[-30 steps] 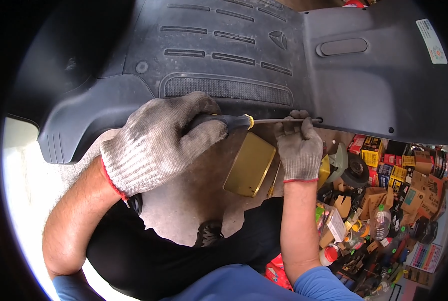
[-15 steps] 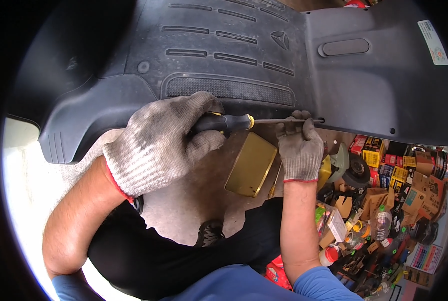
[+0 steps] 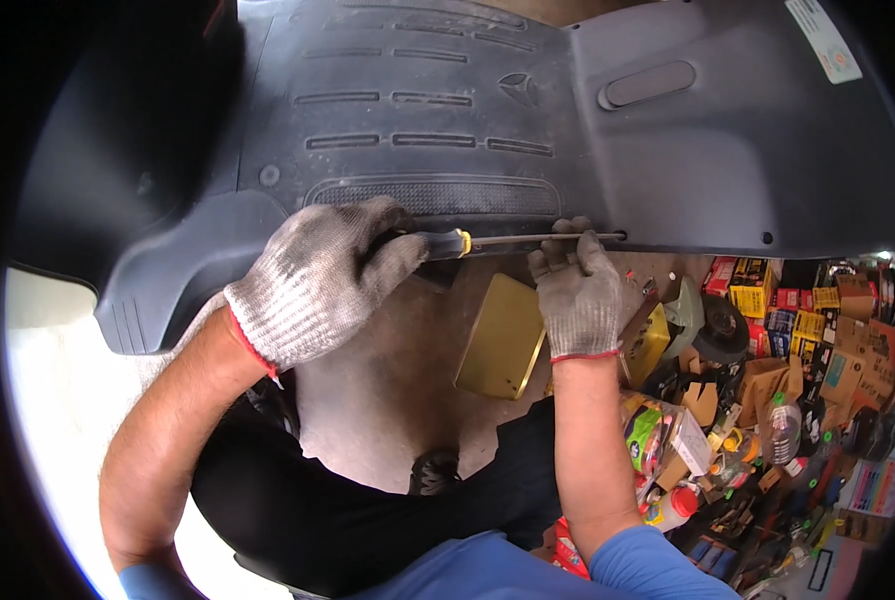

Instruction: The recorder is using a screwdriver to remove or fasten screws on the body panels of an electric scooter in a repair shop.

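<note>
A screwdriver (image 3: 512, 239) lies nearly level along the front lower edge of a dark grey plastic scooter floor panel (image 3: 437, 160). My left hand (image 3: 332, 265), in a grey-white knit glove with a red cuff, wraps round its dark handle and hides most of it. A yellow band shows at the handle's front. My right hand (image 3: 579, 290), gloved the same way, steadies the thin metal shaft with its fingertips close to the tip. That tip sits at a small hole near the panel's corner; any screw in there is hidden.
Below the panel, a shallow gold-coloured tray (image 3: 502, 338) stands on the concrete floor. To the right lie many boxes (image 3: 752, 285), a black wheel (image 3: 719, 330), a clear plastic bottle (image 3: 782, 428), a red-lidded jar (image 3: 672, 508) and assorted tools. My knees are just beneath my hands.
The view has shifted, so the panel sits further left and higher. My left hand covers more of the screwdriver's handle. The tip stays at the same hole, with my right hand on the shaft.
</note>
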`<state>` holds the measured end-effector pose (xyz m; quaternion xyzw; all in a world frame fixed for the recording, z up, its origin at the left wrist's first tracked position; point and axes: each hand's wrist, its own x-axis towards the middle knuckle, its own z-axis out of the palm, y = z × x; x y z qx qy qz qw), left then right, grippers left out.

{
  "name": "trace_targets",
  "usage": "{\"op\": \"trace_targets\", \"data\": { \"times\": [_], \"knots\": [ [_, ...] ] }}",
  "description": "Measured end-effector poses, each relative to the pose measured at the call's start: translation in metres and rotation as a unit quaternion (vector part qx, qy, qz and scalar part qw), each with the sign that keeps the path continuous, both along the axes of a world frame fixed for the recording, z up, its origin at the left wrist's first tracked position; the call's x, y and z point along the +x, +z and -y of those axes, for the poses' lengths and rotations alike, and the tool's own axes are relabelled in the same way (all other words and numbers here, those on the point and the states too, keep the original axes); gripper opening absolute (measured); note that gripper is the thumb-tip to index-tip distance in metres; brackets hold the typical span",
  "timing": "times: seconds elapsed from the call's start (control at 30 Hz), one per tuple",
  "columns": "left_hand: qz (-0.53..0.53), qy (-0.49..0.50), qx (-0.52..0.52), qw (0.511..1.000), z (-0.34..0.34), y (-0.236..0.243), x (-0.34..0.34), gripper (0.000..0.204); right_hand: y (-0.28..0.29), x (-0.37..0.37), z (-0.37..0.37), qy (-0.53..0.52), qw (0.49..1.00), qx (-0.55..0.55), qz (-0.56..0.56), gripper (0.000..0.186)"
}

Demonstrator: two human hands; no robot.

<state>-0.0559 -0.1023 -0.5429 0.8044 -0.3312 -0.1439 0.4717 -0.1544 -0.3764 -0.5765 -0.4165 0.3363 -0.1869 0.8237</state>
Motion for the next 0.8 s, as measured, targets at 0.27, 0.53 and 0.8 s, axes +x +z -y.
{"op": "trace_targets", "data": {
  "times": [0.27,0.53,0.8],
  "knots": [
    [-0.280,-0.020,0.080,0.957,0.000,0.015,0.000,0.041,0.002,0.000,-0.038,0.086,0.991,0.095,0.026,0.019],
    [0.213,-0.020,0.135,0.968,-0.015,0.024,-0.018,0.035,0.005,0.009,-0.044,0.020,0.993,0.109,0.029,0.017],
    [-0.474,0.122,0.063,0.870,0.002,0.030,-0.016,0.048,0.004,0.005,-0.051,-0.015,0.992,0.115,0.048,0.019]
  ]
}}
